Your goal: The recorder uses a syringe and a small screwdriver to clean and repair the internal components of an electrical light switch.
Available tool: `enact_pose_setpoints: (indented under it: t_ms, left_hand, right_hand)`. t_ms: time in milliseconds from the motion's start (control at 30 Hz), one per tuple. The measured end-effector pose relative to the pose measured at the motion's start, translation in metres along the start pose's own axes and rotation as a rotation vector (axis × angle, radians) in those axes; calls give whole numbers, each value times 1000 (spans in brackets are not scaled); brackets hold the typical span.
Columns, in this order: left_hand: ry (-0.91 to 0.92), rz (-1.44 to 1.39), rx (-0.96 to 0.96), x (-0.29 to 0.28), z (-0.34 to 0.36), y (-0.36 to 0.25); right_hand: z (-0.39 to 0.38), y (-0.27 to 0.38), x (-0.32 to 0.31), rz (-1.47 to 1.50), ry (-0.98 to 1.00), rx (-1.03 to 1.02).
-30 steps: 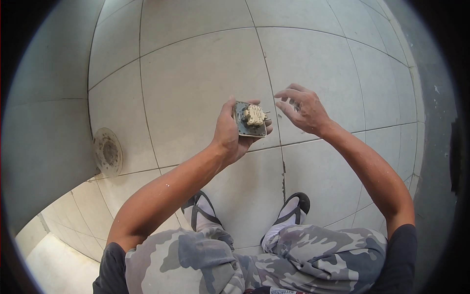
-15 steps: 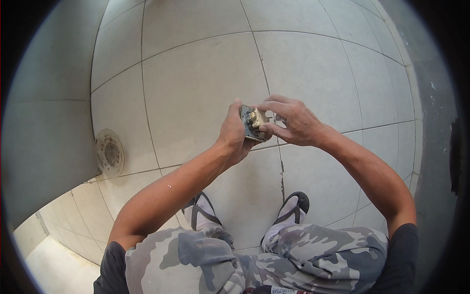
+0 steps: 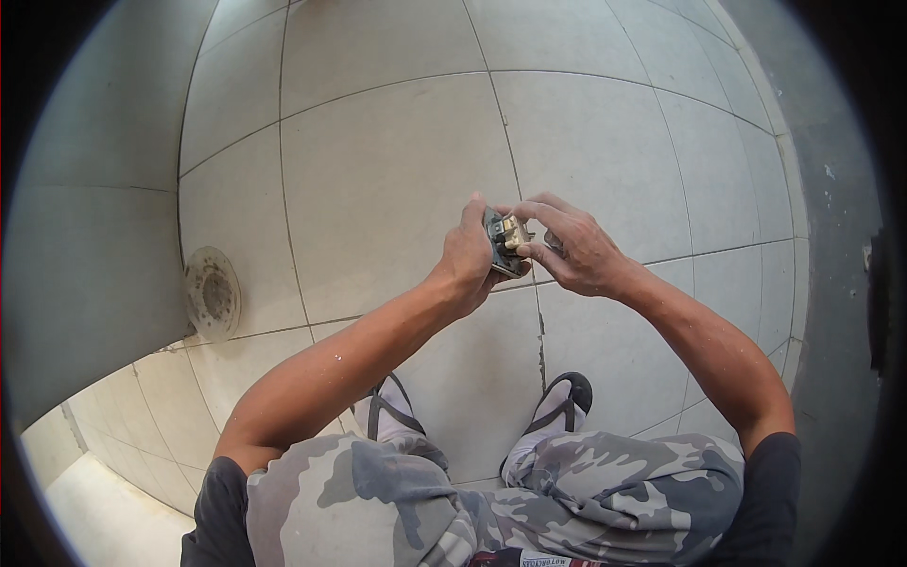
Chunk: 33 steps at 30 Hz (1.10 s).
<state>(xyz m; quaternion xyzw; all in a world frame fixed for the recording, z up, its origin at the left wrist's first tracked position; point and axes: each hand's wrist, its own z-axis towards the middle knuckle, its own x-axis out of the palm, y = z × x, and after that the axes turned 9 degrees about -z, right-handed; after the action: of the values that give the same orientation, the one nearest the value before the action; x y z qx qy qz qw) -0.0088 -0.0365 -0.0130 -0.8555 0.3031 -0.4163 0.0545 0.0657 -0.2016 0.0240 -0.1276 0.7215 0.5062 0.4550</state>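
In front of me, above the tiled floor, my left hand (image 3: pixel 466 253) is closed around the dark, flat plate (image 3: pixel 501 257) of a small electrical wall fitting. Its thumb lies along the plate's upper left edge, with fingers wrapped underneath. A cream block (image 3: pixel 515 232) with dark parts stands out from the plate, like the back of a switch or socket. My right hand (image 3: pixel 584 248) pinches this block from the right between thumb and fingers. Those fingertips partly cover the block, and the plate's other face is turned away.
Large pale tiles (image 3: pixel 397 161) make up the floor. A round whitish disc with a dark speckled middle (image 3: pixel 213 295) lies at the left, beside a grey wall or panel (image 3: pixel 94 255). A grey strip (image 3: pixel 831 189) runs along the right. My sandalled feet (image 3: pixel 559 411) are below my hands.
Both hands and the fitting have shifted slightly right in the picture. The plate is tilted more steeply, showing narrower. The right hand keeps its pinch on the cream block.
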Motion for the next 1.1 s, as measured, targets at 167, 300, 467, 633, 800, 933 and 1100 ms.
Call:
enact_pose_setpoints:
  t_ms: [167, 300, 467, 633, 800, 933, 1100]
  left_hand:
    - [31, 128, 58, -1, 2, -2]
    - [67, 153, 52, -6, 4, -2]
    - [45, 151, 8, -2, -7, -2]
    - [71, 105, 29, -7, -6, -5]
    - [85, 191, 41, -6, -4, -4]
    - [196, 290, 129, -17, -3, -1]
    - [266, 616, 256, -21, -3, -2]
  right_hand:
    - [1, -4, 4, 27, -21, 27]
    - [0, -1, 3, 55, 22, 81]
    - [3, -5, -3, 331, 157, 278]
    - [0, -28, -2, 520, 233, 348]
    - [-3, -31, -3, 631, 233, 335]
    - [-3, -26, -5, 688, 194, 342]
    - [-5, -23, -5, 587, 127, 380]
